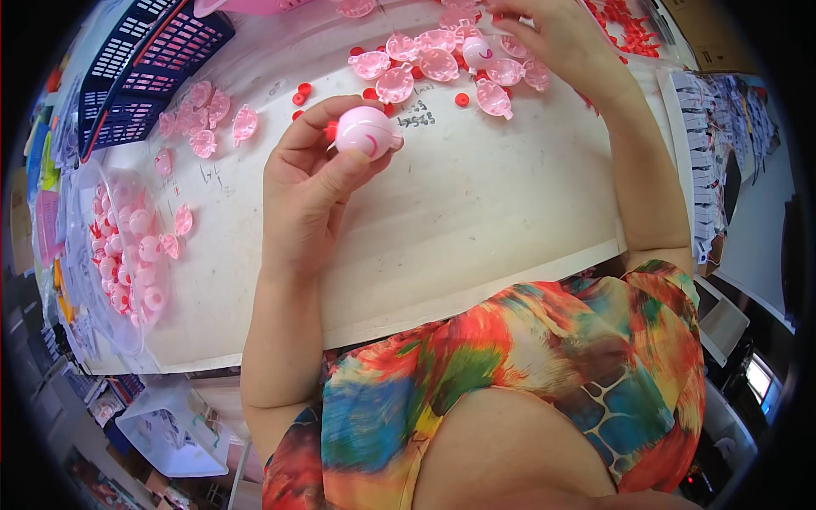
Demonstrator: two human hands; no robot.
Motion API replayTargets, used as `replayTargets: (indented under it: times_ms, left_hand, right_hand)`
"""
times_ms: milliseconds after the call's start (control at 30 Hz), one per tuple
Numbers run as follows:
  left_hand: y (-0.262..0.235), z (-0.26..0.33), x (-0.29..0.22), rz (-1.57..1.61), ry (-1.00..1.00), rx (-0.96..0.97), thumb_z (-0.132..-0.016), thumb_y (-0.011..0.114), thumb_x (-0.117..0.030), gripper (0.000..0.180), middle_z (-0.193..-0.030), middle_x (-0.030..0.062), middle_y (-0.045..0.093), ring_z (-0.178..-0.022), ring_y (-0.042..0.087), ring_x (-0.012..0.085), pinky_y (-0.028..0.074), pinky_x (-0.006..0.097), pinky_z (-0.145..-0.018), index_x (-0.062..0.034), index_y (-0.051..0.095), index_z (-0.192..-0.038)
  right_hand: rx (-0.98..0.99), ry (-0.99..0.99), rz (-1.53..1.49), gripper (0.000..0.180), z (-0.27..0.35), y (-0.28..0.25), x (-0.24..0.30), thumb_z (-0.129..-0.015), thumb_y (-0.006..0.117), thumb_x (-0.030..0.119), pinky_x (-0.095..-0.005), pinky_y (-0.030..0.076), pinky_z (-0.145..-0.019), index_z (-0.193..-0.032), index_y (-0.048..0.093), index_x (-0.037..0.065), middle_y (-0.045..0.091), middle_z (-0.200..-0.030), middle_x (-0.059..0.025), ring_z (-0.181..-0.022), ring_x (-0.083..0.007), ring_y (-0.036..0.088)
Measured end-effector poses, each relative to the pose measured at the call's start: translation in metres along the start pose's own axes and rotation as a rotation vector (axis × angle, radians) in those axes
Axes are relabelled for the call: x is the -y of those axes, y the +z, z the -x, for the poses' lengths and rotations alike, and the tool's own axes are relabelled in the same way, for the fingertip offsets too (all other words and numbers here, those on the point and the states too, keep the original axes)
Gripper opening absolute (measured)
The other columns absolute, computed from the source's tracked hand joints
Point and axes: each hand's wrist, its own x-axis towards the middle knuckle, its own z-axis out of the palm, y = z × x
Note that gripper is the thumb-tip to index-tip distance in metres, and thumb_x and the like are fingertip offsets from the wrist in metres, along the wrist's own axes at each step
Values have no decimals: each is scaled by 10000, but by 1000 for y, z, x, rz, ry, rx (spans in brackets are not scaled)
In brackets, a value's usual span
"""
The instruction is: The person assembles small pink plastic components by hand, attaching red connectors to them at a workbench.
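Left hand: raised over the middle of the surface, fingers curled shut around a pink ball-shaped toy, thumb under it and fingertips over its top
Pink ball-shaped toy: two shell halves joined, a curved red mark facing the camera, a small red piece showing at its left side against the fingertips
Judgement on the grip: the ball looks pinched firmly enough; keeping the seam in sight and the thumb clear of the red piece would help the parts seat squarely
Bag of finished balls: clear, by the left edge of the surface, packed with pink round toys, well apart from the left hand
Loose pink halves, left: scattered near the far left corner, just in front of a dark blue basket
Right hand: stretched to the far edge, fingers partly open and bent down over a heap of pink shell halves; whether they have hold of one cannot be told
Second assembled ball: lies in that heap, just beside the right hand
Red caps: small round pieces dotted among the halves, more red parts piled at the far right corner
Judgement on the reach: picking a single half cleanly from the heap's edge would avoid knocking the others about
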Motion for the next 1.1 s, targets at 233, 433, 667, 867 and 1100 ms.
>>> replayTargets:
  times_ms: [233,433,667,867,1100]
  left_hand:
    - [-9,0,4,250,2,-60,-794,591,-112,386,-976,118,563,-876,594,213,515,279,-774,-16,442,-1137]
    - [-8,-1,6,284,-2,-79,-795,590,-114,399,-993,127,563,-900,586,234,511,290,-789,-21,437,-1152]
    - [-7,1,7,214,-17,-100,-746,633,-84,413,-1017,151,562,-909,585,256,499,316,-813,-2,465,-1113]
    - [-3,0,6,178,-55,-110,-731,634,-47,381,-974,145,578,-879,597,245,505,314,-798,15,486,-1077]
    - [-1,-1,8,149,-51,-110,-718,651,-57,393,-956,135,583,-869,599,234,506,314,-797,20,494,-1070]
  right_hand:
    - [-245,162,-367,101,5,-2,48,-748,551,61,-319,433,-636,-813,555,-16,568,-750,-136,-716,-263,558]
    - [-65,-14,-636,127,18,20,65,-807,540,17,-212,438,-625,-930,544,-12,570,-850,-51,-735,-92,539]
    - [-124,-55,-741,107,21,26,71,-734,620,46,-235,452,-568,-839,602,34,596,-750,-63,-655,-155,572]
    - [-207,-76,-658,112,20,32,74,-718,635,68,-249,458,-571,-826,612,50,602,-754,-60,-655,-171,579]
    - [-182,-100,-668,103,22,31,75,-729,634,78,-230,457,-550,-823,621,39,608,-730,-58,-636,-141,585]
